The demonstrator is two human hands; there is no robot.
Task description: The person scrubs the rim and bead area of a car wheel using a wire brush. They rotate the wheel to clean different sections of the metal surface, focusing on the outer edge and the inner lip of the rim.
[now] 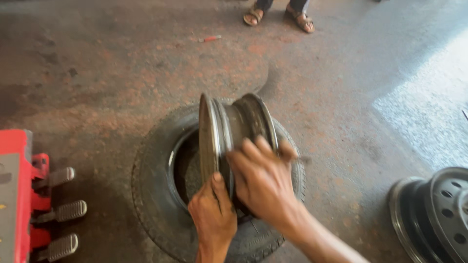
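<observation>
Both hands grip a bare steel wheel rim (233,131) that stands on edge inside the opening of a tyre (156,195) lying flat on the stained concrete floor (122,68). The left hand (213,214) closes on the near flange at its lower part, thumb pressed up along the metal edge and the other fingers curled behind it out of sight. The right hand (263,182) lies over the barrel of the rim just to the right of that thumb, fingers (251,152) spread and bent across the drum toward the far flange; its fingertips are blurred, so how tightly they clamp cannot be told. The rim rises above both sets of fingers, tilted a little, its lower part sunk in the tyre's hole below the palms. Well to the right of the right hand's fingers a dark wheel (438,214) with round holes lies on the floor. Far to the left of the left hand stands a red machine (17,195) with three ribbed pedals (63,212). Beyond the fingertips, at the top, a person's sandalled feet (279,17) stand near a small red tool (209,38)
</observation>
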